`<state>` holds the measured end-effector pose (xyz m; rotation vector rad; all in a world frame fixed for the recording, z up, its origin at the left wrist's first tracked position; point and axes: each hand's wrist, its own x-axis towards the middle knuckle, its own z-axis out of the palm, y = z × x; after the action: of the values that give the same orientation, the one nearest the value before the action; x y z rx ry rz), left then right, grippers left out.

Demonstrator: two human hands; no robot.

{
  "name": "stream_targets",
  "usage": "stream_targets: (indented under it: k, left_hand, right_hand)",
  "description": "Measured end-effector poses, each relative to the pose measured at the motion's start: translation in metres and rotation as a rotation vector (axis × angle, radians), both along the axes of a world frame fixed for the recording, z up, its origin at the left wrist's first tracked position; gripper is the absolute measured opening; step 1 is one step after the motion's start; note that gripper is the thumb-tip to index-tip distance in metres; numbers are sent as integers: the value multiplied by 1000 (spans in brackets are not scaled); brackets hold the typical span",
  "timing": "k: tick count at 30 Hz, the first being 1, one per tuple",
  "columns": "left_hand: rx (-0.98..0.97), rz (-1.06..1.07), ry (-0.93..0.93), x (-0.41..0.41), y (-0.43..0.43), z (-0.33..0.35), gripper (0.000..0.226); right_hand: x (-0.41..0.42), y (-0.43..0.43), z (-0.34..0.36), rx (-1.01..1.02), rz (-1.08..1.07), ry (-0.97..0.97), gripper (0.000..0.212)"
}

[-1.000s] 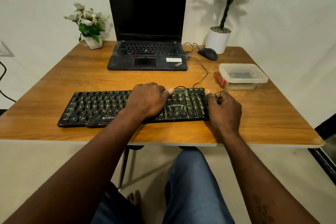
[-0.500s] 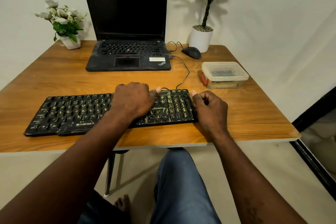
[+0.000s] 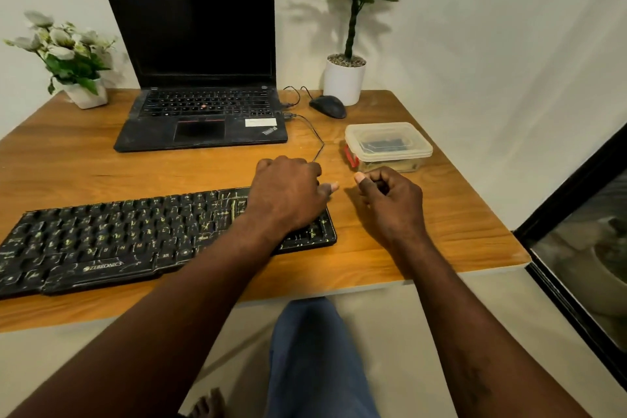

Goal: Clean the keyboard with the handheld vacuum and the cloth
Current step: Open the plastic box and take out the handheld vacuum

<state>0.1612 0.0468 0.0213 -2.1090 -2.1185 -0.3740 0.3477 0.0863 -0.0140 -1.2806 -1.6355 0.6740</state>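
Keyboard (image 3: 135,237) lies along the near left of the table (image 3: 101,166). Its keys are streaked and dusty, its left end runs out of view, and its right end is under the left hand (image 3: 288,193). Its place against the laptop (image 3: 200,112), which stands open on the far side, reads the same as a second ago. The shift in framing looks like the head turning right, not the keyboard moving.

Left hand: has slid right along the keys, from the middle block to the far right corner. Palm down, fingers bent over the far edge, thumb out past the right end. Whether it grips the edge or only rests there, cannot tell.

Right hand (image 3: 390,204): half a second ago it was touching the keyboard's right end. Now it is clear of the keyboard, over bare wood between it and the lidded container (image 3: 388,142). Fingers are curled in toward the palm, thumb pointing left, nothing seen in them.

Container: lid on, something dark inside, not identifiable.

Cable (image 3: 319,142): runs from the laptop's right side down toward the left hand.

Judgement: no vacuum or cloth is in view, so cleaning is not yet started. The right hand appears freed to fetch a tool, possibly from the container. The left hand is placed to steady the keyboard.
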Motion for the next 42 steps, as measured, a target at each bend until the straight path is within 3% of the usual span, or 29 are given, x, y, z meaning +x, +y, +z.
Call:
stream_targets:
  k: [6, 12, 15, 18, 21, 27, 30, 33, 38, 42]
  left_hand:
    - [-16, -26, -60, 18, 27, -1, 57]
    - [-68, 2, -112, 30, 58, 2, 66]
    - [-77, 23, -291, 34, 73, 4, 69]
    - [-95, 11, -476, 36, 89, 3, 71]
    - [-108, -13, -604, 44, 97, 6, 81]
    - [-182, 51, -788, 47, 99, 13, 83]
    - [-202, 24, -773, 44, 87, 21, 73]
    - [-248, 10, -711, 40, 67, 27, 90]
    - [-261, -17, -620, 37, 41, 24, 92]
    - [-340, -112, -470, 41, 26, 24, 127]
  right_hand:
    - [12, 20, 1, 13, -130, 68, 12]
    - [35, 46, 4, 91, -420, 167, 6]
    - [44, 60, 6, 52, -494, 201, 23]
    - [45, 69, 4, -16, -437, 100, 48]
    - [43, 72, -1, -42, -379, 44, 60]
    - [47, 61, 2, -17, -411, 135, 32]
    - [51, 51, 4, 23, -471, 225, 17]
    - [60, 41, 4, -11, -467, 303, 22]
    - [77, 18, 0, -49, -375, 269, 18]
    - [78, 5, 2, -44, -338, 192, 35]
